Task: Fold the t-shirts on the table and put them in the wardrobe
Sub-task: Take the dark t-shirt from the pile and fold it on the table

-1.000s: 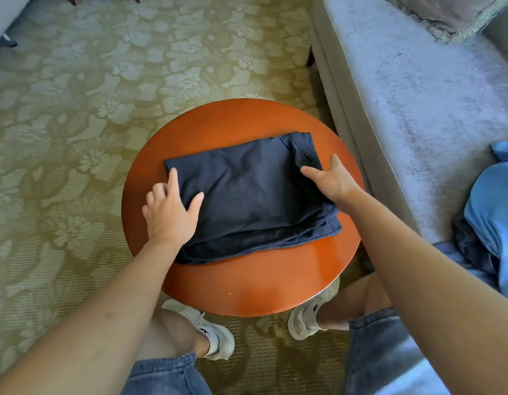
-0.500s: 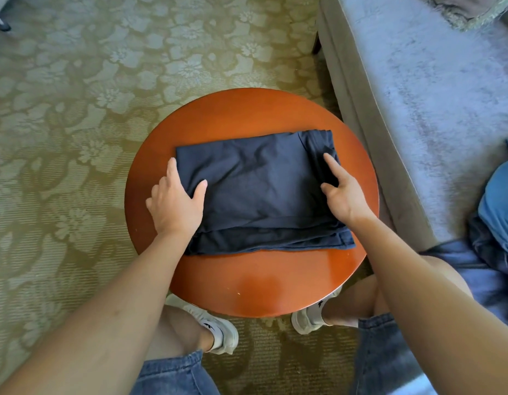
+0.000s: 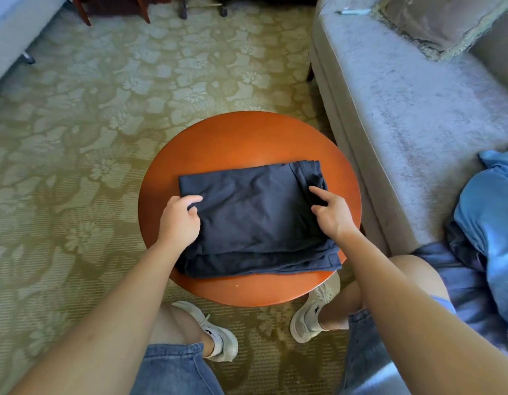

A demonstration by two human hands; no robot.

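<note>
A patterned green-gold carpet (image 3: 99, 132) covered the floor across the whole view. To the right stood a pale grey sofa (image 3: 412, 115), with a fringed cushion (image 3: 435, 21) at its far end and a small pen-like item (image 3: 351, 12) lying near that cushion. On the near part of the sofa seat lay a heap of light blue clothing (image 3: 492, 212), with darker cloth beside it on its left.

In the middle, just left of the sofa, stood a round orange-brown table (image 3: 247, 135). On it lay the dark navy t-shirt (image 3: 255, 212), folded into a thick rectangle with several layers showing along its near edge; its near right corner hung slightly over the table's rim.

The person sat at the near side, in denim shorts (image 3: 173, 369), with white sneakers (image 3: 218, 337) planted on the carpet under the table's near edge.

The left hand (image 3: 180, 220) sat on the shirt's left edge, its fingers curled in and pinching a bunch of the top layer between thumb and forefinger. The right hand (image 3: 331, 213) rested on the shirt's right side, loosely half-open, forefinger stretched toward the far right corner and the thumb pressed against the cloth; whether it actually gripped the fabric could not be told.

At the far left stood the edge of another pale seat (image 3: 16, 32), and dark furniture legs (image 3: 84, 12) stood along the far side.
</note>
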